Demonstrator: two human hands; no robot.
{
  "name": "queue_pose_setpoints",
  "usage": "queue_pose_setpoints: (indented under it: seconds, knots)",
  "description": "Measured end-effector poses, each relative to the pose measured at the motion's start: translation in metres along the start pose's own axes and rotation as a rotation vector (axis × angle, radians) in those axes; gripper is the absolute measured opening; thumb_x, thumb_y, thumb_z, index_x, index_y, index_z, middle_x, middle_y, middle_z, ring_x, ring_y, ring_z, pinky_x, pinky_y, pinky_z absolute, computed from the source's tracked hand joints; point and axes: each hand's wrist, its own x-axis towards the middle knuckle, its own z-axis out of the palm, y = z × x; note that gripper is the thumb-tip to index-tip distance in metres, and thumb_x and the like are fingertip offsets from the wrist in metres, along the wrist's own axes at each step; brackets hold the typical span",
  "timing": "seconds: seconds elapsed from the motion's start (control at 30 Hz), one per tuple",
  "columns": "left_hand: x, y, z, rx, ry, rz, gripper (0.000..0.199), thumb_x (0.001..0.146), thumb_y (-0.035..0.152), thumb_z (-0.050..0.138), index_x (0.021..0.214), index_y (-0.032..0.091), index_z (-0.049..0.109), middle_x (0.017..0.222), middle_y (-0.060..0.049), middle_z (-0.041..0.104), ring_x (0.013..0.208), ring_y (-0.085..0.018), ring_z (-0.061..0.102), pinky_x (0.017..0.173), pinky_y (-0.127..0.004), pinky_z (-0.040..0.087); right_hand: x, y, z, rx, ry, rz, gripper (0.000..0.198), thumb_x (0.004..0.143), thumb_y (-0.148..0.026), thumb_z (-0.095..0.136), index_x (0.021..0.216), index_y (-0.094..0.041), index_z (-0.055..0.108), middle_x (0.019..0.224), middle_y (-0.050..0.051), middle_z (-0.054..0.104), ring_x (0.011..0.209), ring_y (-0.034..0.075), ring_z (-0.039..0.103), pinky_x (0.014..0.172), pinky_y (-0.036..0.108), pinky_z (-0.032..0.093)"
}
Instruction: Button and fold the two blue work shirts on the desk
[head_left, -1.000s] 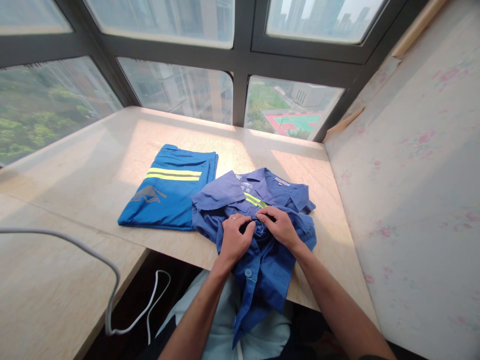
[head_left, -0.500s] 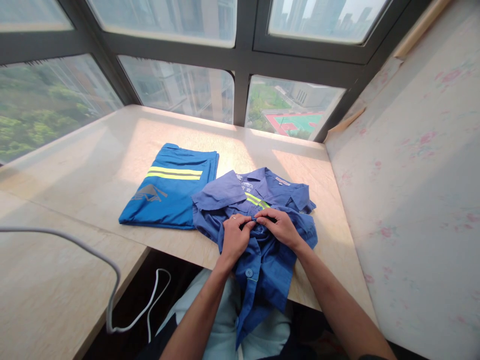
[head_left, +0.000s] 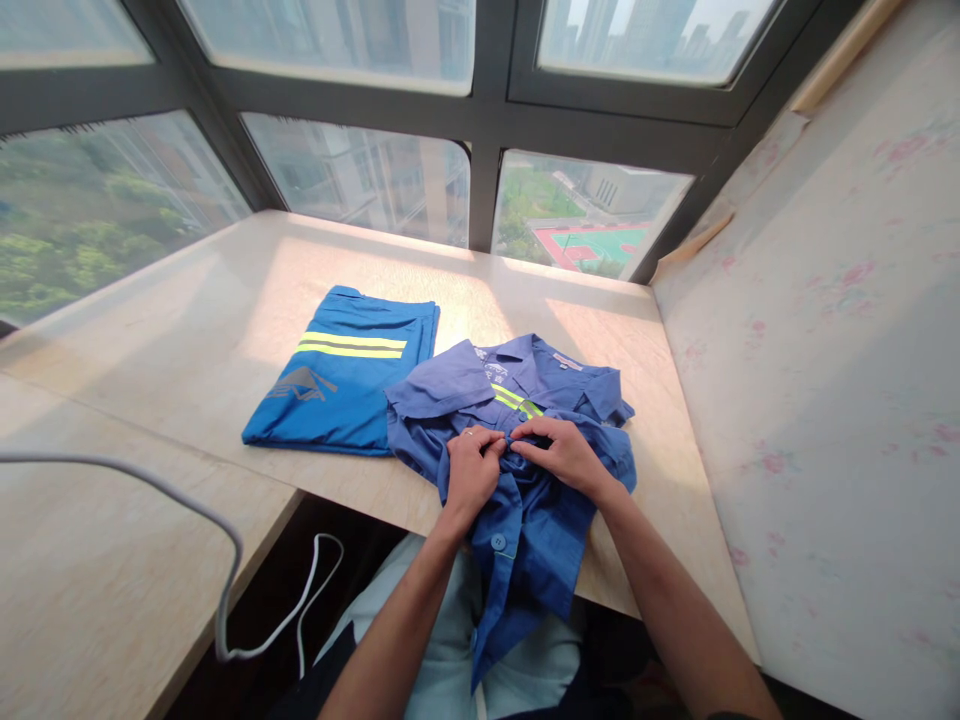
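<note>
A blue work shirt with a collar and a yellow-and-grey reflective stripe lies crumpled near the front edge, its lower part hanging down over my lap. My left hand pinches the front placket between thumb and fingers. Close against it, my right hand has its thumb and forefinger at the same spot on the placket. The small piece between the fingertips is mostly hidden. A round blue button shows on the placket below my hands, and another button sits just above my right fingers.
Left of the shirt lies a folded blue garment with yellow stripes, on the pale marbled tabletop. A white cable loops over the left front edge. Windows stand behind; a flowered wall borders the right side.
My right fingers have shifted slightly at the placket, and a button above them is now plainer to see. My left hand stays nearly in place; the view has moved a little.
</note>
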Motion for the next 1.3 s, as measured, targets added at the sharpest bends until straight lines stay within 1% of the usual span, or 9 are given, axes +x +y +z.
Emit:
queue_pose_setpoints:
  seconds: [0.3,0.5,0.67,0.83,0.9,1.0,1.13,1.2,1.3]
  knots:
    - [0.001,0.004,-0.001,0.015,-0.011,-0.023,0.016,0.082,0.013,0.059,0.075,0.021,0.071,0.077,-0.001,0.070,0.081,-0.018,0.062,0.080,-0.033,0.045,-0.003,0.002,0.008,-0.103,0.045,0.012,0.012,0.080,-0.021,0.065,0.089,-0.022,0.073,0.087,0.003,0.074,0.083,0.021,0.067,0.080,0.034,0.050]
    - [0.001,0.004,-0.002,0.039,-0.028,0.002,0.016,0.084,0.015,0.057,0.074,0.021,0.068,0.076,0.000,0.068,0.080,-0.017,0.061,0.078,-0.031,0.044,-0.002,0.009,0.015,-0.165,0.117,-0.065,0.028,0.081,-0.017,0.058,0.104,-0.024,0.073,0.098,0.005,0.074,0.092,0.022,0.066,0.088,0.036,0.049]
    - [-0.001,-0.001,-0.005,-0.064,-0.033,0.037,0.015,0.085,0.018,0.056,0.080,0.020,0.070,0.080,-0.002,0.070,0.082,-0.017,0.060,0.082,-0.032,0.044,0.000,0.012,0.012,0.014,0.225,-0.012,0.021,0.080,-0.020,0.054,0.090,-0.023,0.073,0.089,0.003,0.071,0.085,0.020,0.064,0.083,0.034,0.048]
    - [-0.005,-0.002,-0.010,-0.189,0.011,0.009,0.020,0.088,0.028,0.053,0.078,0.019,0.069,0.081,-0.002,0.070,0.081,-0.018,0.062,0.080,-0.030,0.045,0.000,0.019,0.004,0.411,0.458,0.259,0.008,0.069,-0.022,0.051,0.070,-0.022,0.059,0.059,-0.003,0.050,0.053,0.014,0.043,0.050,0.026,0.036]
    - [-0.007,-0.002,-0.011,-0.230,0.049,-0.013,0.021,0.088,0.030,0.052,0.079,0.019,0.067,0.081,-0.002,0.068,0.081,-0.017,0.061,0.079,-0.030,0.046,0.000,0.019,-0.001,0.548,0.476,0.247,0.006,0.066,-0.023,0.049,0.068,-0.022,0.055,0.059,-0.002,0.044,0.051,0.014,0.037,0.047,0.026,0.031]
    - [-0.009,-0.002,-0.012,-0.249,0.130,-0.035,0.023,0.091,0.035,0.050,0.088,0.019,0.066,0.079,-0.001,0.064,0.075,-0.016,0.058,0.073,-0.028,0.045,0.001,0.015,-0.007,0.641,0.496,0.131,0.003,0.064,-0.024,0.046,0.062,-0.022,0.047,0.064,0.001,0.045,0.057,0.016,0.041,0.050,0.028,0.035]
    - [-0.010,-0.002,-0.011,-0.051,0.121,0.015,0.026,0.088,0.043,0.058,0.095,0.019,0.066,0.067,0.002,0.054,0.065,-0.014,0.051,0.068,-0.028,0.042,0.001,0.010,-0.015,0.732,0.466,0.083,0.005,0.061,-0.024,0.045,0.062,-0.023,0.040,0.072,0.003,0.048,0.062,0.017,0.044,0.053,0.029,0.037]
    - [-0.010,0.002,-0.011,0.138,0.105,0.084,0.025,0.086,0.043,0.062,0.093,0.019,0.068,0.068,0.001,0.057,0.069,-0.016,0.053,0.072,-0.031,0.041,0.000,0.008,-0.017,0.755,0.414,0.104,0.008,0.058,-0.023,0.046,0.064,-0.022,0.041,0.074,0.003,0.049,0.062,0.017,0.044,0.053,0.029,0.036]
    - [-0.008,0.015,-0.013,0.401,0.195,0.151,0.023,0.086,0.042,0.064,0.088,0.020,0.071,0.078,-0.005,0.063,0.083,-0.023,0.057,0.080,-0.037,0.039,-0.001,0.006,-0.018,0.749,0.351,0.147,0.010,0.057,-0.024,0.047,0.064,-0.023,0.041,0.069,0.002,0.046,0.059,0.016,0.040,0.052,0.028,0.033]
